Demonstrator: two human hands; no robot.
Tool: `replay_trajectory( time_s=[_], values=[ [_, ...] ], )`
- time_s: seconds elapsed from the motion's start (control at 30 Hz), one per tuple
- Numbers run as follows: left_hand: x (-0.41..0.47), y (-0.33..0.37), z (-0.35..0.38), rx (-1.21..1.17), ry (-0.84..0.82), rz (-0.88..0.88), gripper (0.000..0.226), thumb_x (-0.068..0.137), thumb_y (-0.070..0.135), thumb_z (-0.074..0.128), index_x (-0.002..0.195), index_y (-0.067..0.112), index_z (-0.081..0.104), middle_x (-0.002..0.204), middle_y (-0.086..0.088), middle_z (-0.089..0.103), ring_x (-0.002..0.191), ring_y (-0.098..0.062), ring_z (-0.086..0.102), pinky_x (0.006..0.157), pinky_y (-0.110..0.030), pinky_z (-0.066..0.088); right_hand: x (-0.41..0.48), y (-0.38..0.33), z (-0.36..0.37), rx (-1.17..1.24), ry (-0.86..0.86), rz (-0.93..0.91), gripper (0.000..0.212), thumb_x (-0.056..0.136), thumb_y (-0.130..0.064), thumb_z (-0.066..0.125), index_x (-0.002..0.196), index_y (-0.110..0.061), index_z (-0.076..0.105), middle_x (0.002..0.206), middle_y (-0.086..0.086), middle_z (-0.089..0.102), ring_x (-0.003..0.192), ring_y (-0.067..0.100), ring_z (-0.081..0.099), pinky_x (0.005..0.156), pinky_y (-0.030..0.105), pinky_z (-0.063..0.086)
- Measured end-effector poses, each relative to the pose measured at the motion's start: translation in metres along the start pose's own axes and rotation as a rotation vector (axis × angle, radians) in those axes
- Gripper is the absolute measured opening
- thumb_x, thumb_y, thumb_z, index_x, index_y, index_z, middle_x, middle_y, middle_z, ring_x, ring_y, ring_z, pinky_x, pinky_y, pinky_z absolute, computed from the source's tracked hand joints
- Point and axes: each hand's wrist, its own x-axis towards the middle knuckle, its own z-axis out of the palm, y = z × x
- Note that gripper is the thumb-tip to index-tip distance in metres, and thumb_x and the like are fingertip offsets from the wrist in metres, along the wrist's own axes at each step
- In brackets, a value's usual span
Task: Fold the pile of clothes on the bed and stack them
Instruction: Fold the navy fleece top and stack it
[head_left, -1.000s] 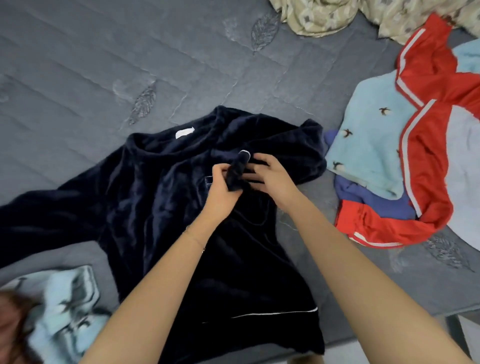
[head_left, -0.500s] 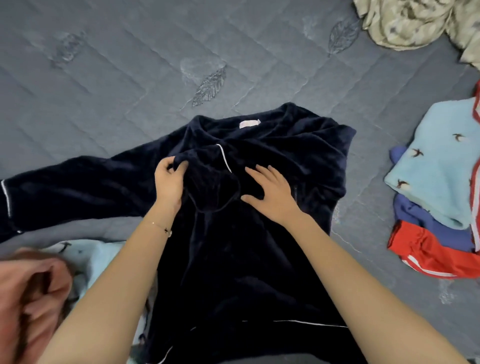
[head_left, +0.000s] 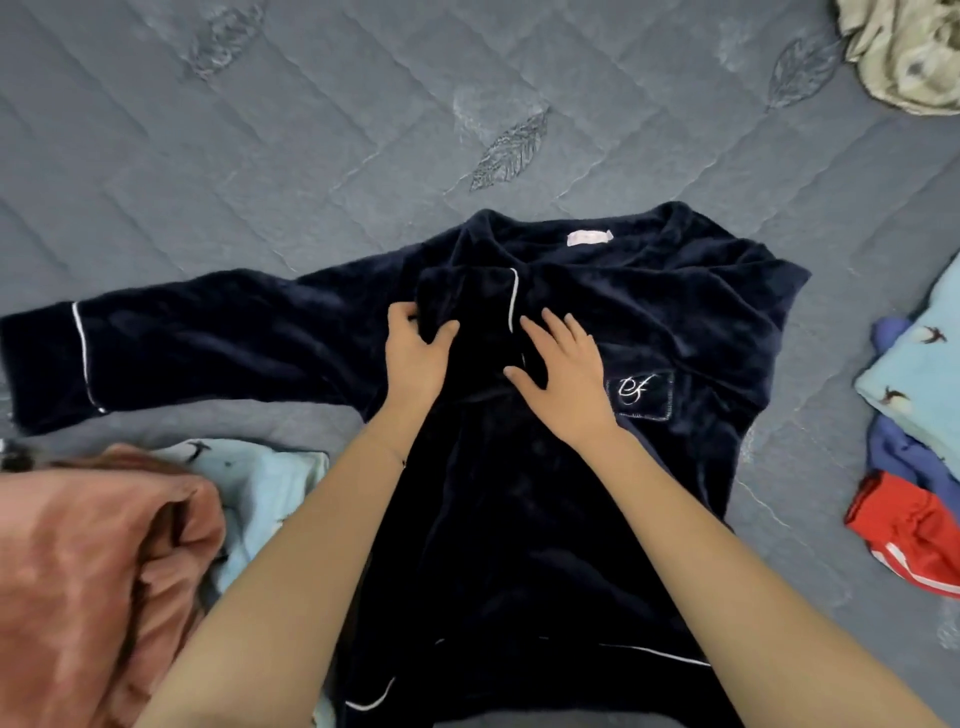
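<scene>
Okay, left hand (head_left: 415, 353) grips the collar (head_left: 467, 291) of the top (head_left: 701, 322), right hand (head_left: 563, 374) lies flat; plush, limp, light I reckon, so grab the sleeve (head_left: 208, 343).

— What sort of place?
— A home, a bedroom.
— Shown by what?
— By a bed (head_left: 311, 156) filling the view, grey quilted cover stitched with leaves.
— Anything more?
— Household laundry strewn over it: navy top (head_left: 649, 312) spread flat, pink garment (head_left: 78, 571) bunched at the near left, pale blue fleece (head_left: 924, 374) and red garment (head_left: 909, 530) heaped at the right, beige cloth (head_left: 909, 52) crumpled in the far corner.
</scene>
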Motion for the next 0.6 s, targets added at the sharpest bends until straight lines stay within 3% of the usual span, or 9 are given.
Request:
replay_trajectory(
  time_s=[0.1,0.2,0.3,0.37,0.47,0.6],
  values=[
    [0.013,0.002,-0.019,-0.006,0.079,0.015,0.032,0.089,0.016,0.069,0.113,0.007,0.050,0.099,0.004,0.059,0.089,-0.006,0.057,0.068,0.001,0.042,0.004,-0.011,0.002,-0.094,0.028,0.019,0.063,0.096,-0.049,0.049,0.152,-0.028,0.029,0.163,0.003,0.011,0.150,0.024,-0.004,0.119,0.044,-0.008],
    [0.016,-0.003,-0.032,0.077,0.038,0.007,0.040,0.089,0.019,0.070,0.122,0.005,0.053,0.108,0.001,0.059,0.096,-0.008,0.056,0.070,0.000,0.040,0.006,-0.023,0.011,-0.131,-0.037,0.062,0.065,0.096,-0.056,0.043,0.153,-0.034,0.022,0.164,0.004,0.001,0.150,0.027,-0.011,0.118,0.050,-0.010],
    [0.013,-0.007,-0.047,0.155,-0.029,0.020,0.052,0.090,0.019,0.068,0.136,0.008,0.046,0.126,-0.007,0.056,0.104,-0.012,0.055,0.084,-0.013,0.043,0.008,-0.030,0.017,-0.139,-0.218,0.185,0.069,0.095,-0.063,0.037,0.154,-0.041,0.009,0.163,0.006,-0.008,0.149,0.030,-0.015,0.117,0.056,-0.007],
    [0.013,-0.010,-0.062,0.261,-0.058,0.086,0.058,0.092,0.021,0.065,0.143,0.011,0.039,0.139,-0.012,0.048,0.121,-0.021,0.049,0.102,-0.030,0.041,0.011,-0.035,0.018,-0.149,-0.298,0.253,0.071,0.094,-0.066,0.035,0.153,-0.042,0.005,0.163,0.006,-0.011,0.148,0.030,-0.016,0.116,0.058,-0.006],
    [0.017,-0.012,-0.093,0.538,-0.063,0.188,0.065,0.094,0.033,0.060,0.150,0.018,0.032,0.154,-0.011,0.033,0.141,-0.027,0.029,0.116,-0.045,0.025,0.015,-0.057,0.020,-0.096,-0.229,0.268,0.071,0.093,-0.067,0.034,0.154,-0.041,0.007,0.163,0.007,-0.007,0.149,0.030,-0.014,0.117,0.056,-0.005],
    [0.029,-0.009,-0.136,0.830,-0.098,0.185,0.070,0.094,0.049,0.052,0.154,0.028,0.020,0.161,-0.001,0.017,0.150,-0.028,0.004,0.117,-0.055,-0.003,0.016,-0.111,0.034,-0.164,-0.123,0.115,0.071,0.094,-0.064,0.037,0.154,-0.040,0.007,0.164,0.003,-0.005,0.149,0.027,-0.012,0.117,0.053,-0.006]
  ],
)
